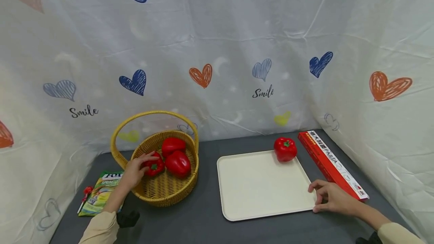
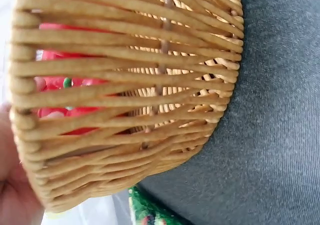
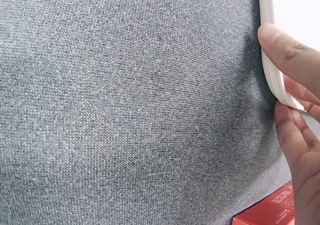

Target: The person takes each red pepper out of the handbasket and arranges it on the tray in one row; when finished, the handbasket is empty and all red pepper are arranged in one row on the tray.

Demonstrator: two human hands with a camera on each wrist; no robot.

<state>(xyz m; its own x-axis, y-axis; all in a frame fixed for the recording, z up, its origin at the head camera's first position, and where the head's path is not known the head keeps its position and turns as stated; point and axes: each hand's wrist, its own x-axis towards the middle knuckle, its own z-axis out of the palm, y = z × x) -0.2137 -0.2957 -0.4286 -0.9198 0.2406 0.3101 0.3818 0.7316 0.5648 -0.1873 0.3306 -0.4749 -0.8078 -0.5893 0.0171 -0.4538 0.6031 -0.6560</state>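
Note:
Inside the yellow wicker basket [image 1: 166, 199], my left hand [image 1: 135, 169] grips a red bell pepper [image 1: 156, 165] at the basket's left side. Two more red peppers, one at the back [image 1: 173, 146] and one in front [image 1: 178, 163], lie beside it. In the left wrist view the woven wall [image 2: 125, 100] partly hides the held pepper and the fingers. My right hand [image 1: 333, 198] holds the near right corner of the cream tray [image 1: 262, 187], thumb on the front edge and fingers at the side. Another red bell pepper [image 1: 285, 149] sits on the tray's far right corner.
A long red pasta box [image 1: 333, 165] lies right of the tray. Left of the basket are a green and yellow packet [image 1: 98, 199] and a small red-headed stick [image 1: 87, 190]. The basket's tall handle [image 1: 154, 112] arches above it. A heart-printed curtain [image 1: 230, 55] hangs behind the grey table [image 1: 190, 225].

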